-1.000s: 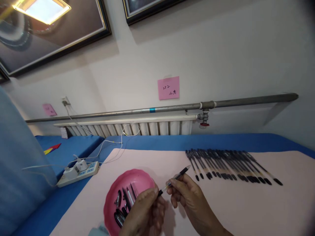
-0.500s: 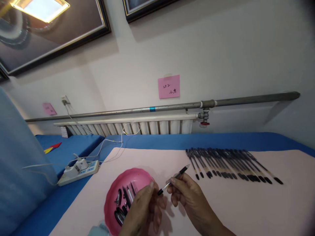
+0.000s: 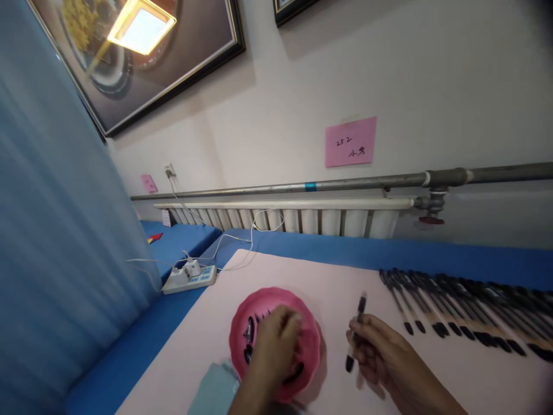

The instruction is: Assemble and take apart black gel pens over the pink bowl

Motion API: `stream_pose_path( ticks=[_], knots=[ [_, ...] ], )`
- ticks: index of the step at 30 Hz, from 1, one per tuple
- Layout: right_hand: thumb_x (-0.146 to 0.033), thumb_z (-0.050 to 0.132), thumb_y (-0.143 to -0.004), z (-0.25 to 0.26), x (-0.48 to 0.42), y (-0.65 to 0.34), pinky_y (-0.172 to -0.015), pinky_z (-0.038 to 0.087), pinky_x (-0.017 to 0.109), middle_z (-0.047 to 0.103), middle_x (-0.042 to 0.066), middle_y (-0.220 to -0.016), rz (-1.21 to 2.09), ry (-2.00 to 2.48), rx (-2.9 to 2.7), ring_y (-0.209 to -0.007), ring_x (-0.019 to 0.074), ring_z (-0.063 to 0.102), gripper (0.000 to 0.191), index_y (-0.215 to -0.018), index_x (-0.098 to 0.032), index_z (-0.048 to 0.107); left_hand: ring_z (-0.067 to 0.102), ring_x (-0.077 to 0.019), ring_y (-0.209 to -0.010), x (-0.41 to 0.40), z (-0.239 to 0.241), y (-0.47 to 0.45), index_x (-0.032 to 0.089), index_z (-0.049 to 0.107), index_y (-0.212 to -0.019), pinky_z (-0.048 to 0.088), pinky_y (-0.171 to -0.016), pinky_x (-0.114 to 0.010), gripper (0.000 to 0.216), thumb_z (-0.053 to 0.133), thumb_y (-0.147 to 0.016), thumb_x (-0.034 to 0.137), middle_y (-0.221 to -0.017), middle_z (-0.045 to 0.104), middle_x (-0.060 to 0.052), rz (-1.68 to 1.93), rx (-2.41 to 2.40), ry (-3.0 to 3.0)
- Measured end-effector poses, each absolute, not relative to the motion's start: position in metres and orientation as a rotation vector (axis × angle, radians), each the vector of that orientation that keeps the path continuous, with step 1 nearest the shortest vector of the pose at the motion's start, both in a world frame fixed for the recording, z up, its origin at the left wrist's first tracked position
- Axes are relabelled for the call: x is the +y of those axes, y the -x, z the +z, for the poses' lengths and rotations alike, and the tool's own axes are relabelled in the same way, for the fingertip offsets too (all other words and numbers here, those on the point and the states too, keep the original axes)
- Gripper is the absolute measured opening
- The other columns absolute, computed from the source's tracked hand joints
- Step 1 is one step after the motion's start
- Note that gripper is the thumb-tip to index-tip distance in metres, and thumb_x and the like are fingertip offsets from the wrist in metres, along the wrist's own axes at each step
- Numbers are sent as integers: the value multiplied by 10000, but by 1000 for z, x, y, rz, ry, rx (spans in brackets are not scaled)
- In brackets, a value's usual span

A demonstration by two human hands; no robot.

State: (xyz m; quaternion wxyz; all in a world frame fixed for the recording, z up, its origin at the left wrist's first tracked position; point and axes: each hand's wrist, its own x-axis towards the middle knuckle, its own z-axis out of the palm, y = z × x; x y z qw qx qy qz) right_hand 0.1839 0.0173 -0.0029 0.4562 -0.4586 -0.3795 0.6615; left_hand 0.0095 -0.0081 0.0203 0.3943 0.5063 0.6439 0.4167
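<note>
My right hand (image 3: 384, 351) pinches a pen (image 3: 360, 305) between thumb and fingers, above the pink paper. The pen stands nearly upright, its black end (image 3: 349, 363) pointing down. My left hand (image 3: 276, 340) reaches into a pink scalloped bowl (image 3: 313, 328), its fingers curled downward and blurred, tips mostly hidden. What those fingers hold, if anything, does not show. Black pen parts (image 3: 249, 334) lie in the bowl beside the left hand, partly covered by it. To the right of my right hand, a row of black pens (image 3: 458, 300) lies side by side on the paper.
Pink paper (image 3: 276, 268) covers part of a blue table (image 3: 337, 245). A light blue cloth (image 3: 213, 389) lies against the bowl. At left are a white power strip (image 3: 203, 278) with cables and a blue curtain (image 3: 78, 242). A radiator (image 3: 309, 222) and pipe run behind.
My left hand has gone down into the bowl, away from the pen. My right hand still holds the pen, now turned more upright. The camera view has swung left.
</note>
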Motion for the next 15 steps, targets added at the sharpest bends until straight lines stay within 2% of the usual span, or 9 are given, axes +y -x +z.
stream_pose_path(
  ticks=[2,3,8,15],
  knots=[
    [-370,547,-759,-7,18,-185,-320,244,164,417,-81,-416,1617,1238,-1104,-318,49,337,257,-593,-202,444,589,-135,-612,-5,26,18,203,576,-819,397,-545,-216,234,372,-842,315,-736,648,-12,917,2087,-1448],
    [-368,520,-773,-9,18,-186,-317,221,167,396,-88,-407,1605,1275,-1170,-301,45,309,259,-592,-206,428,598,-156,-636,-4,27,31,192,582,-831,395,-563,-234,243,359,-843,289,-737,655,-34,856,2184,-1449],
    [-360,461,-797,-15,22,-189,-322,181,167,369,-102,-415,1562,1353,-1282,-290,32,251,259,-599,-218,371,620,-255,-742,-2,22,62,151,618,-751,382,-631,-302,184,443,-760,206,-776,682,-148,585,2408,-1472],
    [-322,444,-791,-15,24,-191,-315,174,168,389,-95,-421,1592,1362,-1305,-294,38,278,189,-641,-216,400,647,-306,-641,0,10,48,159,628,-572,413,-601,-338,115,537,-641,149,-628,682,-155,294,2396,-1512]
  ],
)
